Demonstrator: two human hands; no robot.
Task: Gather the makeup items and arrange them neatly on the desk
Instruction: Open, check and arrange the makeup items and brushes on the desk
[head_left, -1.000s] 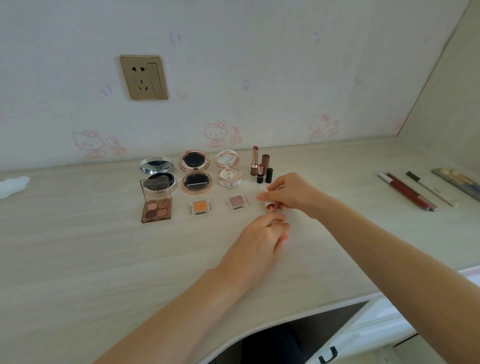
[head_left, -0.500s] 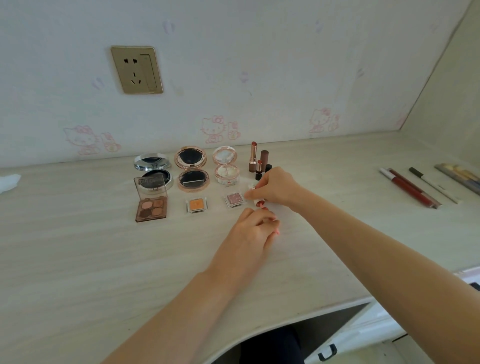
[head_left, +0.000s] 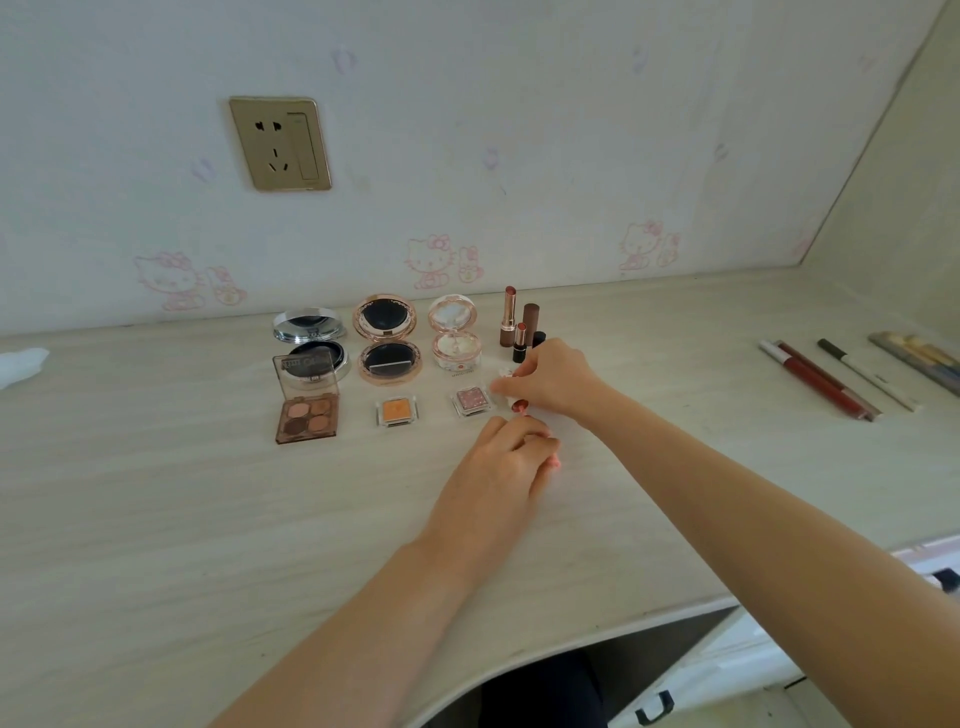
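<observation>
My right hand (head_left: 556, 379) pinches a small white lipstick (head_left: 518, 406), its red tip pointing down toward me. It hovers just right of the pink glitter eyeshadow pan (head_left: 471, 401). My left hand (head_left: 506, 462) rests on the desk (head_left: 156, 519) below it, fingers curled around a small pink cap (head_left: 555, 464) that is mostly hidden. In neat rows stand a silver compact (head_left: 309, 338), a rose-gold compact (head_left: 387, 338), a white compact (head_left: 454, 338), a four-colour palette (head_left: 306, 410), an orange pan (head_left: 397, 410) and upright lipsticks (head_left: 508, 314).
Red lip pencils (head_left: 821, 382), a white pencil (head_left: 867, 374) and a flat striped item (head_left: 919, 358) lie loose at the far right. A crumpled tissue (head_left: 21, 364) sits at the left edge. A wall socket (head_left: 280, 143) is above. The desk front curves over a drawer handle (head_left: 654, 709).
Both hands have shifted a little left; my right hand with the lipstick now sits close beside the pink eyeshadow pan and hides the black cap more.
</observation>
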